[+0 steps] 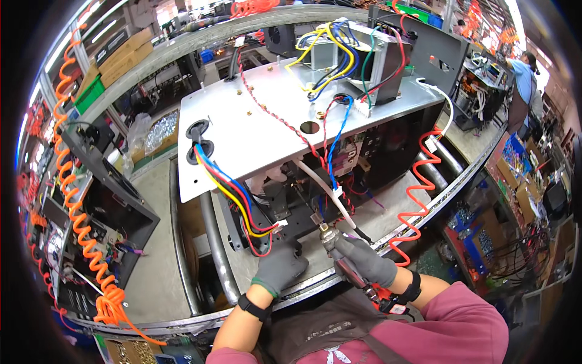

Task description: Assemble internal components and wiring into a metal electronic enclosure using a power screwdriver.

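Note:
My right hand (pixel 367 261), in a grey glove, is wrapped round a pneumatic screwdriver (pixel 328 234). The tool's metal nose points up at the lower front of a machine chassis (pixel 297 227). Beside it, my left hand (pixel 280 270), also gloved, rests at the chassis's lower edge with its fingers curled; whatever they hold, if anything, is hidden. Just above that hand hangs a bundle of red, yellow, blue and green wires (pixel 233 188) ending in a white connector (pixel 280 224). A white cable (pixel 330 191) with a black end comes down near the driver. The chassis carries a pale metal panel (pixel 242 121).
A transformer (pixel 382 67) with coloured leads stands on the panel's far right. Orange coiled hoses hang at the left (pixel 76 206) and right (pixel 412 200). Metal rollers (pixel 218 255) cross the conveyor. Another open chassis (pixel 109 200) stands at left; a person (pixel 521 85) is at far right.

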`<state>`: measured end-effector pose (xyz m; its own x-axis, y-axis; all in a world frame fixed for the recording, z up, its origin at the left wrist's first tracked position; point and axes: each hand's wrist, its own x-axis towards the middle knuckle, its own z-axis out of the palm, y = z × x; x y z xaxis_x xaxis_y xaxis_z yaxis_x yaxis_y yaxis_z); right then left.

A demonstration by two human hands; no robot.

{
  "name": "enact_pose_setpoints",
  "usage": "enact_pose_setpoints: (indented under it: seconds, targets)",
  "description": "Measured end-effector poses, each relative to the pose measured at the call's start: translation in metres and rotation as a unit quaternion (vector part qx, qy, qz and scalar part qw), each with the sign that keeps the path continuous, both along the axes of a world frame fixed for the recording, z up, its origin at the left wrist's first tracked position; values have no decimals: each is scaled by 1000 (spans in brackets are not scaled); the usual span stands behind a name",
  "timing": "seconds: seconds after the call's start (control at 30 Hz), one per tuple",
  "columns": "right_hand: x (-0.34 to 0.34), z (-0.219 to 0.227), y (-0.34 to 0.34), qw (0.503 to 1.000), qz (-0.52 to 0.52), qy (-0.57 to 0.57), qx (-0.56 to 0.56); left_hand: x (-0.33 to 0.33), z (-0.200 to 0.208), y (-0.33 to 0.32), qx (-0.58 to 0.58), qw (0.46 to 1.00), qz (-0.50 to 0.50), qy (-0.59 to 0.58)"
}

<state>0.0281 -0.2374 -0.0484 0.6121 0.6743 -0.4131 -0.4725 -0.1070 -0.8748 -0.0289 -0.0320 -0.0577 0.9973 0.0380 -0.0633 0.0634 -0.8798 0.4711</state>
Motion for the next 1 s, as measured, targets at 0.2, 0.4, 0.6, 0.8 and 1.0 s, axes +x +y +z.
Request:
enact_pose_setpoints:
  seconds: [0.2, 0.4, 0.6, 0.8, 1.0]
  targets:
    - [8, -17, -5, 998, 40, -43, -4, -4, 32, 37, -69, 958, 60, -273]
    - [10, -31, -5, 959, 63, -274, 21, 50, 46, 44, -161, 911, 73, -372]
    - [14, -28, -8, 987, 86, -137, -18, 70, 52, 30, -187, 895, 31, -403]
    - [12, -26, -6, 994, 63, -77, 48, 83, 24, 31, -107, 882, 89, -450]
    - [11, -27, -5, 995, 41, -38, 79, 89, 8, 33, -171, 864, 116, -458]
